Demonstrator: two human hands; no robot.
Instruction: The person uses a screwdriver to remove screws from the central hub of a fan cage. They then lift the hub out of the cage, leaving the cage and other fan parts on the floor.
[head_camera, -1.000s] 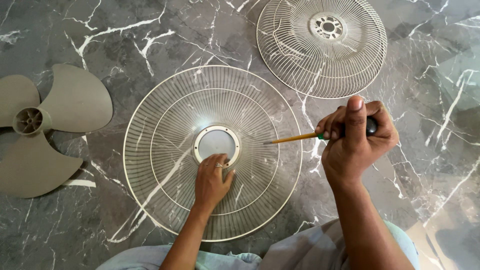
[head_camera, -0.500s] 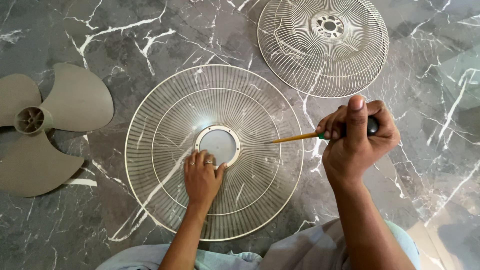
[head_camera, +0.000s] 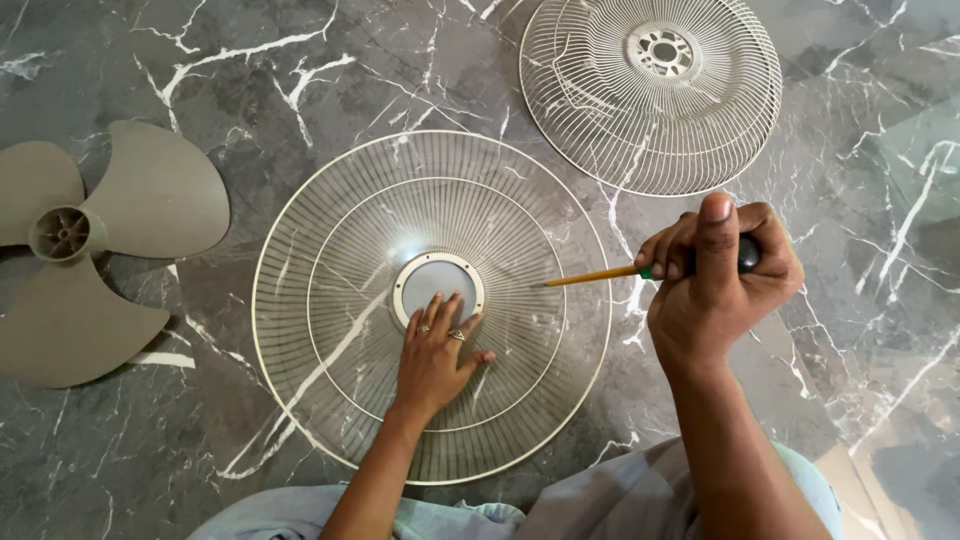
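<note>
A round wire fan guard (head_camera: 330, 230) lies flat on the dark marble floor in front of me, with a pale disc (head_camera: 437, 280) at its centre. My left hand (head_camera: 435, 358) rests palm-down on the wires just below that disc, fingers spread, fingertips touching its rim. My right hand (head_camera: 718, 282) hovers to the right of the guard, closed around a screwdriver (head_camera: 600, 275) with a dark handle and a yellow shaft that points left toward the guard's centre.
A second wire fan guard (head_camera: 650, 95) with a holed hub lies at the top right. A grey three-bladed fan blade (head_camera: 90, 250) lies at the left. My legs in light blue cloth (head_camera: 620, 500) fill the bottom edge.
My left hand has slid down from the centre disc and now lies flat with fingers spread below it. The right hand with the screwdriver has barely moved.
</note>
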